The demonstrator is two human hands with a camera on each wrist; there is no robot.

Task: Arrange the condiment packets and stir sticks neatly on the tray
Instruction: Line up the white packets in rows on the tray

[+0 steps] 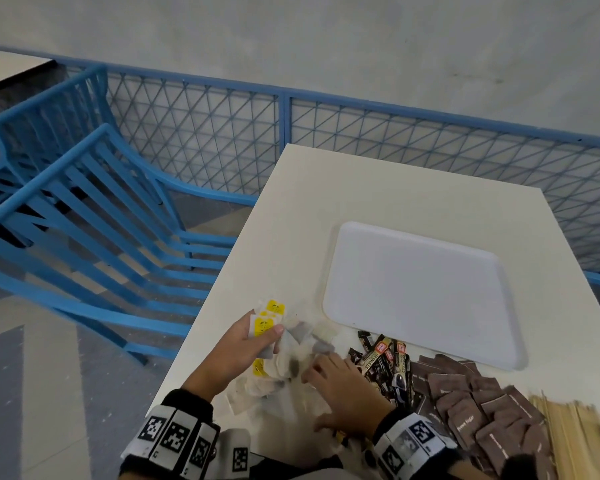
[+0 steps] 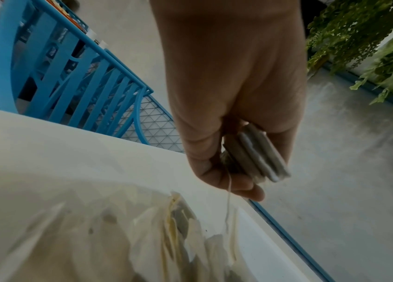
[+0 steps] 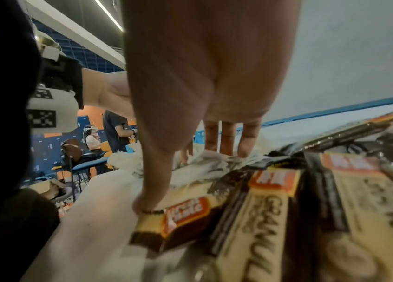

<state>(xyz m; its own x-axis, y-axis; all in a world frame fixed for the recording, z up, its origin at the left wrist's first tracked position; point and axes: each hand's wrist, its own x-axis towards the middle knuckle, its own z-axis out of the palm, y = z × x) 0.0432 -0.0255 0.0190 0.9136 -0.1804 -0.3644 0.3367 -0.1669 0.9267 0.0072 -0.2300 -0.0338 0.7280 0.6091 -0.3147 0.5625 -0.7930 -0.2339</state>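
An empty white tray lies on the white table. In front of it is a loose pile of tea bags with yellow tags. My left hand grips a small stack of tea bags, and a string hangs from it down to the pile. My right hand rests with straight fingers on the pile. Its thumb touches a coffee stick packet. Coffee stick packets, brown sugar packets and wooden stir sticks lie to the right.
Blue slatted chairs stand off the table's left edge. A blue mesh fence runs behind the table. Another tabletop shows at the far left. People stand in the background.
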